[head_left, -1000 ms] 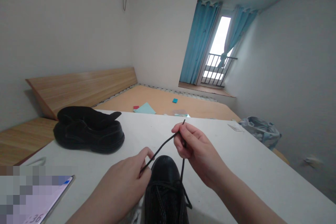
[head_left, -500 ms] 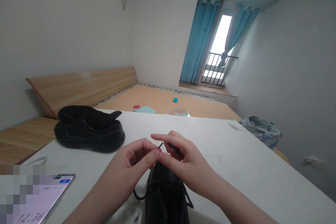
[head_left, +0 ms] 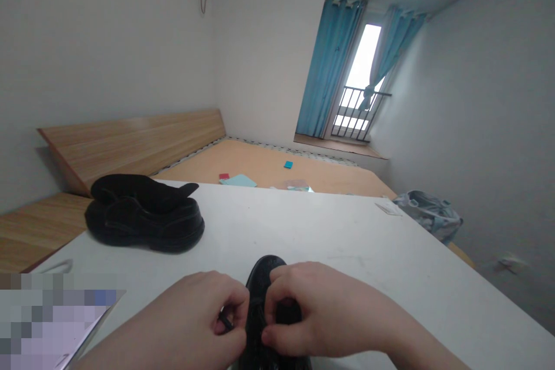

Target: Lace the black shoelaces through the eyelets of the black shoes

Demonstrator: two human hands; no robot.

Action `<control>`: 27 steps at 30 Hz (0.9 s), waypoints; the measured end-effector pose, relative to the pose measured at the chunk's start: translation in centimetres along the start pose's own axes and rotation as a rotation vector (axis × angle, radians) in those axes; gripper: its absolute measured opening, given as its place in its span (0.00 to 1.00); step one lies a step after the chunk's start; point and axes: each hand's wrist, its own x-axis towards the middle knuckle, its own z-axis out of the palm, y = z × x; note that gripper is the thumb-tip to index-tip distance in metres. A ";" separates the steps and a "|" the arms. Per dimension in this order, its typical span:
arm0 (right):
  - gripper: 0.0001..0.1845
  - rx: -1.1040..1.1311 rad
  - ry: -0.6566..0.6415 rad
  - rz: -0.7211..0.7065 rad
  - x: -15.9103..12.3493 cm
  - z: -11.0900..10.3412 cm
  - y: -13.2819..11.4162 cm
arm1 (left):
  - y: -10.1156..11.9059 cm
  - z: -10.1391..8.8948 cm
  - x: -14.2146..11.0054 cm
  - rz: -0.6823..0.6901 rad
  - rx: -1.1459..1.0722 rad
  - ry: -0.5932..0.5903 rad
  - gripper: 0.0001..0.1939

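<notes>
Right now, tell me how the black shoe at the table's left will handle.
The black shoe probably feels heavy for its size and stiff, given its thick sole. Sitting flat, it seems unlikely to roll, though the dark piece on top might slide off.

from here i count 1 left hand (head_left: 191,315), 1 right hand (head_left: 321,309), 1 black lace-up shoe (head_left: 262,280), 1 lace tip (head_left: 225,319), 1 pile of black footwear (head_left: 143,214), 1 white table (head_left: 312,231), 2 blue curtains (head_left: 327,66), 1 balcony railing (head_left: 353,113).

Left hand (head_left: 191,317) and right hand (head_left: 325,307) cup a black leather shoe (head_left: 262,276) at its laces.
</notes>
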 end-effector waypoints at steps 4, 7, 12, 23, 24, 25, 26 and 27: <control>0.10 0.008 -0.001 -0.017 0.1 -0.2 0.0 | 0.4 -0.1 -0.1 0.059 0.046 -0.003 0.11; 0.10 0.009 -0.005 -0.049 0.0 -0.4 -0.1 | 0.7 -0.4 -0.2 0.051 0.069 0.001 0.10; 0.10 0.036 -0.009 -0.055 0.1 -0.1 -0.3 | 0.5 -0.5 -0.2 -0.008 0.033 -0.013 0.08; 0.04 0.142 0.137 0.011 0.4 -0.2 0.1 | 1.2 -0.8 0.4 0.068 -0.158 0.127 0.09; 0.06 0.154 0.123 0.006 0.2 -0.3 0.1 | 1.4 -0.9 0.5 0.081 -0.173 0.142 0.10; 0.08 0.164 0.098 -0.010 0.0 -0.5 0.2 | 1.5 -0.9 0.6 0.086 -0.183 0.140 0.11; 0.10 0.167 0.070 -0.026 -0.1 -0.5 0.2 | 1.6 -1.0 0.7 0.083 -0.188 0.129 0.11; 0.12 0.161 0.050 -0.031 -0.2 -0.5 0.2 | 1.6 -1.0 0.7 0.071 -0.189 0.118 0.11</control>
